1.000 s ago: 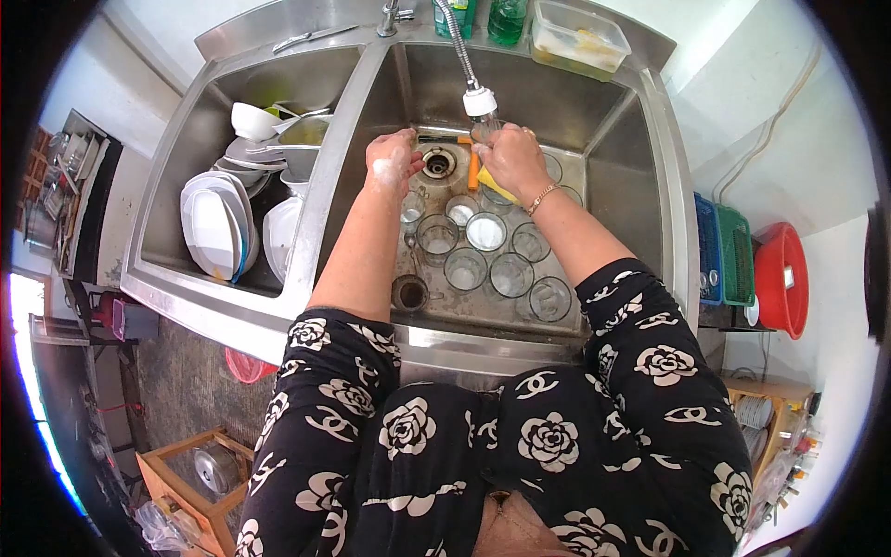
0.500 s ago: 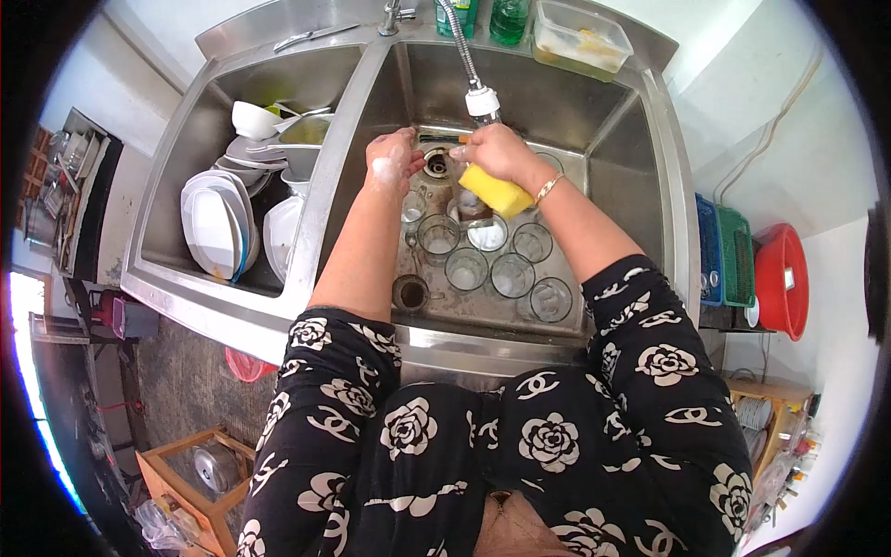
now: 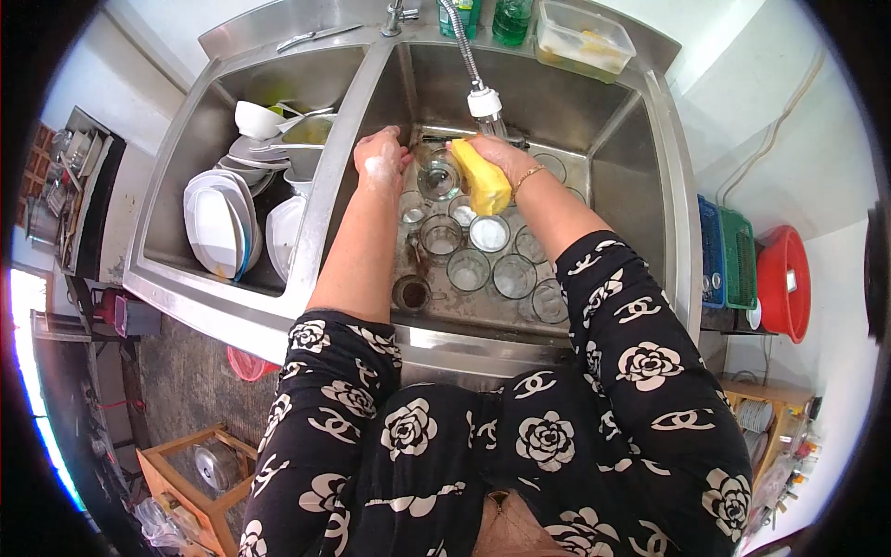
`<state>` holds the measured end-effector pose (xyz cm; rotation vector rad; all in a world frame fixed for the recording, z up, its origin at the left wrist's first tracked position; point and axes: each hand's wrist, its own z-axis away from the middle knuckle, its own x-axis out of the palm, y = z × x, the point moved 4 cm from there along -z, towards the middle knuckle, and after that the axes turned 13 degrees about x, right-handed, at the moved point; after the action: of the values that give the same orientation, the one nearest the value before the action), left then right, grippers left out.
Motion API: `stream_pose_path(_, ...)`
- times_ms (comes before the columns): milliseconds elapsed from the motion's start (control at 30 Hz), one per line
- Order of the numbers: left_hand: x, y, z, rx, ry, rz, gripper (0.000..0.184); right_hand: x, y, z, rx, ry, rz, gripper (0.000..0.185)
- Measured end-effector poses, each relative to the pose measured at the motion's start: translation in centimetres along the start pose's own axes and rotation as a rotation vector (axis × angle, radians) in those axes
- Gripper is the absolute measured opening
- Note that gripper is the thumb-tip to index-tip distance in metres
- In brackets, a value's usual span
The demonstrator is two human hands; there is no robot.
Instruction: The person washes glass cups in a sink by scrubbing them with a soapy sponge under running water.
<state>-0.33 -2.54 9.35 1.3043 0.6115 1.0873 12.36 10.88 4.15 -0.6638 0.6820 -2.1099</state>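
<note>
My right hand (image 3: 498, 156) grips a yellow sponge (image 3: 482, 181) under the spray nozzle (image 3: 484, 102). My left hand (image 3: 380, 156), with suds on its back, has its fingers apart near the left wall of the right basin. Between the two hands is a clear glass (image 3: 438, 176); I cannot tell whether the left fingertips touch it. Several more glasses stand on the basin floor nearer me, among them one with white suds (image 3: 489, 233) and one with dark residue (image 3: 410, 293).
White plates (image 3: 215, 223) and a white bowl (image 3: 257, 120) are piled in the left basin. A plastic tub (image 3: 585, 42) and a green bottle (image 3: 510, 20) stand on the back ledge. Green (image 3: 738, 255) and red (image 3: 785, 283) baskets are at the right.
The sponge has swung more upright in my right hand. A glass now shows between my hands, where the drain was visible before. My left hand has shifted slightly left.
</note>
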Motion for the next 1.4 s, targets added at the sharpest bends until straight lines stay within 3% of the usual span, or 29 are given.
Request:
stream_pose_path(167,0.0,-0.2,-0.2,0.004,-0.009,0.006,0.051,0.5,-2.0,5.9,-0.160,0.254,0.235,0.031)
stream_pose_path(267,0.4,-0.1,0.3,-0.001,-0.014,0.017,0.050,-1.9,-2.3,3.0,-0.357,0.438,0.715,0.033)
stream_pose_path(367,0.5,-0.4,0.1,-0.012,-0.039,0.021,0.049,-2.4,-2.1,4.3,-0.361,0.618,0.725,0.046)
stream_pose_path(467,0.5,-0.7,0.0,-0.018,-0.067,0.028,0.047,-1.9,-2.3,4.9,-0.538,0.745,0.731,0.042)
stream_pose_path(767,0.7,-0.5,0.3,-0.018,-0.069,0.042,0.047,0.4,-2.6,7.4,-0.667,0.818,0.898,0.037)
stream_pose_path(867,0.8,-0.9,0.0,-0.031,-0.092,0.041,0.047,0.6,-2.5,8.0,-0.773,0.947,0.962,0.036)
stream_pose_path(1067,1.2,-1.5,0.2,-0.056,-0.197,0.011,0.041,0.3,-2.4,7.2,-0.781,0.956,0.945,0.039)
stream_pose_path(1167,1.5,-1.9,0.1,-0.111,-0.334,-0.061,0.044,-1.5,-2.8,5.7,-0.489,0.709,0.626,0.034)
stream_pose_path(1267,1.6,-2.2,0.1,-0.161,-0.484,-0.224,0.055,-0.5,-1.7,6.0,-0.242,0.227,-0.026,0.027)
stream_pose_path(1400,1.4,0.3,2.0,-0.225,-0.681,-0.402,0.080,0.2,-0.1,5.4,-0.087,0.189,-0.206,0.016)
